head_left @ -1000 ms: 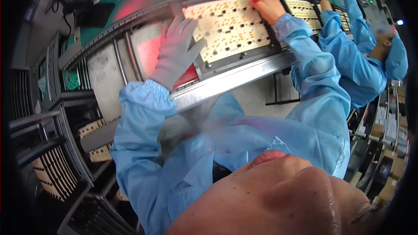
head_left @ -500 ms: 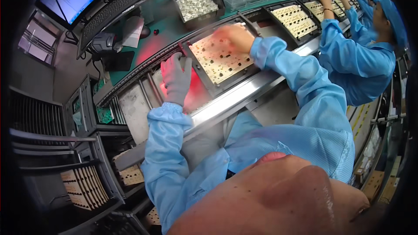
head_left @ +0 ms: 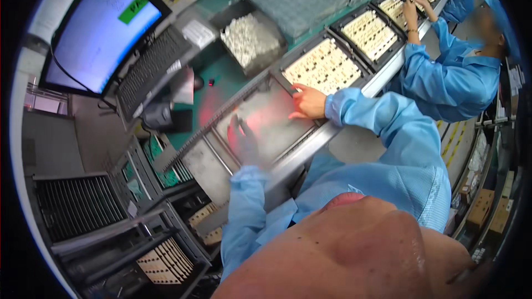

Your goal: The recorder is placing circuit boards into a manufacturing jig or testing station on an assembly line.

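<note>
A: Head view. First item?
B: Cream board (head_left: 321,68), one, dark-dotted, lying in its black frame (head_left: 352,55).
A: Right hand (head_left: 308,102)?
B: Bare; at the cream board's near left corner, fingertips against the frame, thumb spread away from them; a loose, wide grip closed around nothing.
A: Left hand (head_left: 242,141)?
B: Grey-gloved, blurred; left of the cream board, over the metal bed (head_left: 271,119). Fingers parted, nothing seen in them; contact with the bed, cannot tell.
A: Surroundings?
B: Black bin (head_left: 267,63) of white pieces (head_left: 244,39), beyond the cream board, leftward. Monitor (head_left: 105,27) and keyboard (head_left: 149,86), farther left. Second framed board (head_left: 370,34), just right of the cream board; co-worker's hands (head_left: 411,15), farther right.
</note>
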Demonstrator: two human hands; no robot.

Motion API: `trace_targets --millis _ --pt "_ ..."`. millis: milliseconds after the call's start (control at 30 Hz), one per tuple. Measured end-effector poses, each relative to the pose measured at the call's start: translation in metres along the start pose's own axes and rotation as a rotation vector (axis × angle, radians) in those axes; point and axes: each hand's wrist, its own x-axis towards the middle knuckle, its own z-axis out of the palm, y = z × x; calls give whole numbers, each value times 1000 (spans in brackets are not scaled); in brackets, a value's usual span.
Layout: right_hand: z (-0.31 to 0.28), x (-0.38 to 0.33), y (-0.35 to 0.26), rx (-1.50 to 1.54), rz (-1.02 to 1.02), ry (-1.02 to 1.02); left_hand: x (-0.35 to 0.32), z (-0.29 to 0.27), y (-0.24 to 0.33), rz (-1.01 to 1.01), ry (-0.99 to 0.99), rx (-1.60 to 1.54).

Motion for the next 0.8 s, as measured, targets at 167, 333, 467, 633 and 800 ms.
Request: trace_targets --millis 167,333,467,633,800 --pt "14 -13 12 -41 51 -47 -32 -38 -4 -230 -201 -19" --pt "-13 1 -11 158 156 13 -48 -102 64 -621 -246 -247" --pt "7 19 -31 265 122 -198 -105 -94 46 -477 44 -75" --pt "-30 69 -118 281 -117 -135 -174 -128 45 -443 232 -4" --pt "25 51 -236 340 -108 -255 -230 -198 46 -302 253 265"
